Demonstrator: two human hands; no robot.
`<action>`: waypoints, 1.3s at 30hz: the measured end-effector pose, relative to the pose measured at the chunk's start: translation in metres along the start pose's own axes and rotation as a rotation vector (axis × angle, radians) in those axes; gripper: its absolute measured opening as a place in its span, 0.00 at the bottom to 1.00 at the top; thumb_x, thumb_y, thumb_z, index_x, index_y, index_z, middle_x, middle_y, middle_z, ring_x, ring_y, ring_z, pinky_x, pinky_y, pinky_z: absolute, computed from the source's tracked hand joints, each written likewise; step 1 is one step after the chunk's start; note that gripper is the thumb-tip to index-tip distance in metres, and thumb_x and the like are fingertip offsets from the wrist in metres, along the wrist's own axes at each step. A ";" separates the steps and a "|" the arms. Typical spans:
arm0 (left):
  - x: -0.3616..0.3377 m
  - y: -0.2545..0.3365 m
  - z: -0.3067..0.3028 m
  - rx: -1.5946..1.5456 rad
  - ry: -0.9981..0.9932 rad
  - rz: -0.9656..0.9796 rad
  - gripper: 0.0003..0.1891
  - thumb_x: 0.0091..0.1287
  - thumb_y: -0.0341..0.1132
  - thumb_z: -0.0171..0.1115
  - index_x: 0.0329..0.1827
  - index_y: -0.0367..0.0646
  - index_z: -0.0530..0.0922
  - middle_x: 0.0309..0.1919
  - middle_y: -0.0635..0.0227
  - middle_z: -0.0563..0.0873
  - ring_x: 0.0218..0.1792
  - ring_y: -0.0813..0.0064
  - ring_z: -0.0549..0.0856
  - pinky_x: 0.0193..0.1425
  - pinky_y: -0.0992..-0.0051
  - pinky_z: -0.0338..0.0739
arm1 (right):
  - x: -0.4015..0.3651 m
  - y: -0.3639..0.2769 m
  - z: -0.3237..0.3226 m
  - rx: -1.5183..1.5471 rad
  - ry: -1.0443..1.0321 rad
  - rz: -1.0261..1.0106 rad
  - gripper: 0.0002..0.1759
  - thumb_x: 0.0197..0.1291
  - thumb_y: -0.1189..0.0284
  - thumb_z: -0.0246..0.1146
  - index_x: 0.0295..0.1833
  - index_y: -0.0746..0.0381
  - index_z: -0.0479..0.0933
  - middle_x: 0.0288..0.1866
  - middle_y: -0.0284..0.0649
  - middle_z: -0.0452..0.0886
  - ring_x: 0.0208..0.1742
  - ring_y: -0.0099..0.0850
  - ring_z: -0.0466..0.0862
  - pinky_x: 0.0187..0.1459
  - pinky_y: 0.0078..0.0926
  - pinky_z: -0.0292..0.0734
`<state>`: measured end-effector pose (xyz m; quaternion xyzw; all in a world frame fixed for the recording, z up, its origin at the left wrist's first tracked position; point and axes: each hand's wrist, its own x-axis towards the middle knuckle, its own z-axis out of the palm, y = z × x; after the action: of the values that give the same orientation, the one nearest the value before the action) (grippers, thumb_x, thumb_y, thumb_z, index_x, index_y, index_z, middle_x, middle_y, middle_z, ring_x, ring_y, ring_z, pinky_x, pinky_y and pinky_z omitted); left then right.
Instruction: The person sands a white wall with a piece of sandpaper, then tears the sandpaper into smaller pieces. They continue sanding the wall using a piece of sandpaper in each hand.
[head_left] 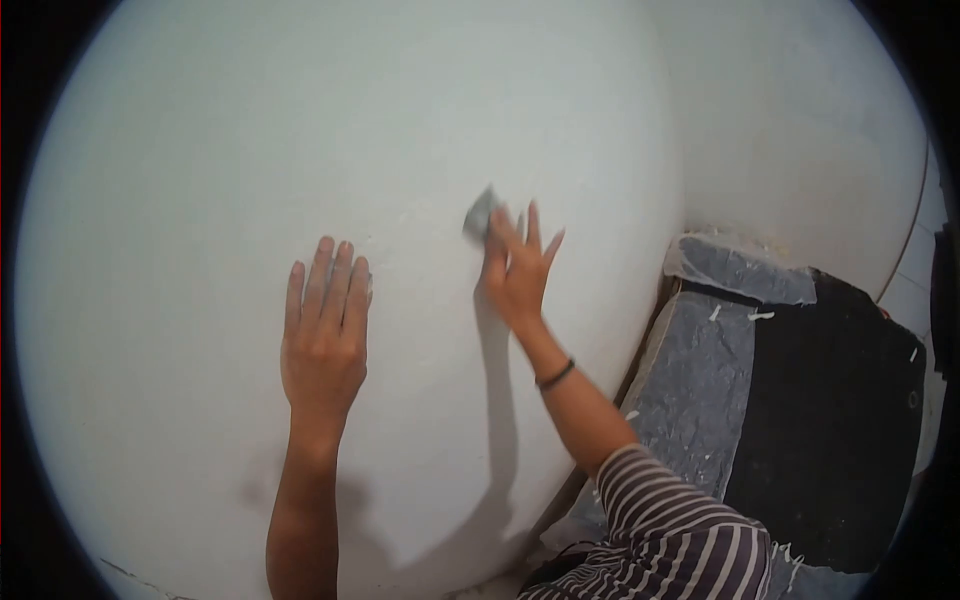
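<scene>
Fingers stretched upward, my left hand (325,340) lies flat against the white wall (200,200). A thin pale edge shows beside its index finger. To the right, my right hand (517,285) pinches a small grey flat piece (480,215) between thumb and index finger, with the other fingers spread. The piece has a pointed upper corner and overlaps the wall; motion blur hides its exact kind. A dark band (555,375) circles my right wrist. Faint marks and small bumps dot the wall between the hands.
At the right, a grey plastic sheet (690,365) and a black cover (830,430) lie over something low beside the wall, with small white scraps on them. A second wall (800,130) meets the first in a corner. Pale tiles (920,260) show at the far right.
</scene>
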<state>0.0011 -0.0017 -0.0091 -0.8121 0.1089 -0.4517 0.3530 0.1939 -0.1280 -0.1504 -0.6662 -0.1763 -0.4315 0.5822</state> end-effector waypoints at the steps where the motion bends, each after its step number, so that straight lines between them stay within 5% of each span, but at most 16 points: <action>1: 0.003 0.000 -0.001 0.013 -0.015 0.007 0.14 0.74 0.31 0.65 0.61 0.42 0.84 0.65 0.64 0.86 0.74 0.62 0.77 0.79 0.53 0.71 | 0.019 0.002 0.003 0.033 0.042 0.061 0.22 0.71 0.72 0.58 0.68 0.63 0.80 0.72 0.43 0.81 0.84 0.58 0.59 0.76 0.78 0.24; 8: 0.003 0.001 -0.003 0.026 -0.022 0.011 0.15 0.74 0.31 0.66 0.61 0.43 0.84 0.66 0.64 0.85 0.74 0.62 0.77 0.79 0.53 0.71 | -0.030 -0.014 -0.013 -0.001 -0.044 -0.034 0.20 0.67 0.74 0.61 0.63 0.62 0.84 0.70 0.41 0.82 0.84 0.57 0.59 0.78 0.77 0.28; 12: 0.000 0.005 -0.001 0.009 -0.023 -0.004 0.15 0.73 0.31 0.66 0.61 0.43 0.84 0.66 0.64 0.86 0.74 0.61 0.77 0.79 0.53 0.71 | 0.019 -0.003 0.003 -0.034 0.099 -0.066 0.20 0.67 0.74 0.63 0.64 0.59 0.83 0.70 0.38 0.83 0.83 0.54 0.63 0.78 0.77 0.29; 16: 0.003 0.002 0.000 0.013 -0.009 0.008 0.15 0.74 0.30 0.65 0.62 0.42 0.84 0.66 0.64 0.85 0.74 0.61 0.77 0.79 0.53 0.70 | -0.037 0.001 0.004 0.004 -0.016 0.007 0.21 0.69 0.73 0.62 0.66 0.59 0.81 0.70 0.39 0.82 0.84 0.55 0.61 0.77 0.78 0.27; 21: 0.003 0.004 0.000 0.010 -0.026 0.011 0.15 0.73 0.30 0.65 0.62 0.43 0.84 0.67 0.64 0.85 0.74 0.61 0.77 0.80 0.53 0.69 | 0.044 0.000 0.003 0.074 0.056 0.014 0.21 0.68 0.75 0.58 0.65 0.59 0.83 0.72 0.42 0.81 0.85 0.56 0.58 0.77 0.78 0.26; 26: 0.003 0.002 -0.002 0.012 -0.004 0.019 0.14 0.73 0.30 0.65 0.59 0.41 0.85 0.65 0.63 0.86 0.74 0.60 0.78 0.78 0.51 0.71 | -0.089 0.014 0.000 0.097 -0.069 0.066 0.23 0.61 0.78 0.61 0.63 0.62 0.84 0.71 0.46 0.82 0.82 0.59 0.64 0.78 0.77 0.26; 28: 0.005 0.002 -0.003 0.013 -0.017 0.004 0.15 0.73 0.30 0.65 0.61 0.42 0.84 0.66 0.64 0.85 0.74 0.61 0.77 0.80 0.52 0.69 | -0.074 0.013 -0.004 0.094 -0.053 0.009 0.23 0.67 0.77 0.60 0.67 0.61 0.82 0.73 0.47 0.79 0.84 0.56 0.61 0.80 0.68 0.21; 31: 0.004 0.002 -0.001 0.029 -0.030 0.011 0.16 0.74 0.30 0.65 0.63 0.43 0.84 0.67 0.64 0.85 0.75 0.62 0.76 0.81 0.53 0.69 | 0.000 0.001 -0.003 0.111 0.027 0.030 0.22 0.70 0.76 0.60 0.68 0.62 0.80 0.73 0.45 0.79 0.85 0.57 0.59 0.79 0.70 0.22; 36: 0.004 0.000 -0.001 0.038 -0.026 0.013 0.16 0.74 0.30 0.65 0.63 0.42 0.84 0.66 0.63 0.85 0.75 0.62 0.77 0.80 0.53 0.69 | -0.080 -0.014 -0.002 0.093 -0.046 0.055 0.23 0.64 0.76 0.63 0.66 0.61 0.82 0.71 0.45 0.81 0.83 0.59 0.62 0.77 0.79 0.31; 39: 0.002 0.000 -0.001 0.054 -0.051 0.021 0.16 0.73 0.29 0.65 0.63 0.42 0.83 0.66 0.63 0.85 0.74 0.62 0.77 0.80 0.53 0.69 | -0.041 0.008 0.004 0.042 0.017 0.026 0.24 0.64 0.78 0.61 0.66 0.60 0.82 0.71 0.45 0.82 0.83 0.58 0.62 0.77 0.78 0.31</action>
<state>0.0011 -0.0031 -0.0070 -0.8123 0.0964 -0.4299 0.3822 0.1784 -0.1151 -0.1877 -0.6523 -0.1717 -0.4260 0.6029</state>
